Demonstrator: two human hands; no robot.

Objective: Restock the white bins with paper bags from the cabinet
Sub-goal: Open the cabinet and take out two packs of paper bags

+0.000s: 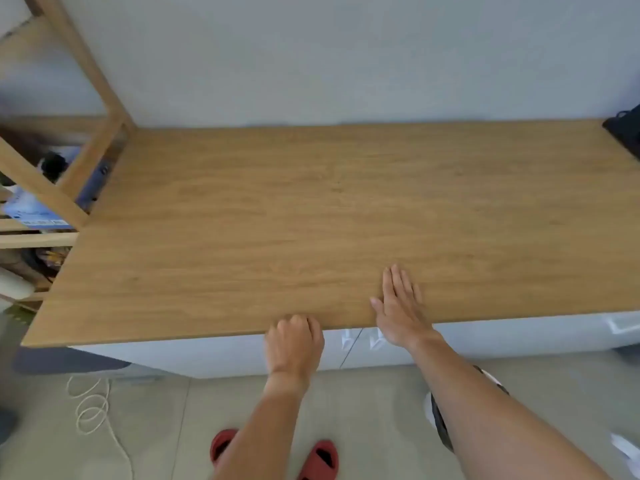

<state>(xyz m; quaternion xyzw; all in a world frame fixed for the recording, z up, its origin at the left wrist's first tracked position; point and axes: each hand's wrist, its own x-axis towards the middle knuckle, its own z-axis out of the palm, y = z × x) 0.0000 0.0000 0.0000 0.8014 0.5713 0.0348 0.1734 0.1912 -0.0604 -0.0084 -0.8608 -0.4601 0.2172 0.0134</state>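
Two hands are at the front edge of the wooden top (311,209): the left hand (294,341) is curled at the lip, apparently holding nothing, the right hand (398,306) lies flat with straight fingers. The white cabinet doors (349,355) are directly below, closed, their seam upright between both wrists; paper bags and bins are not visible

Bare wooden countertop (311,209), wooden shelf frame (86,98) at left, black bag (627,133) far right.
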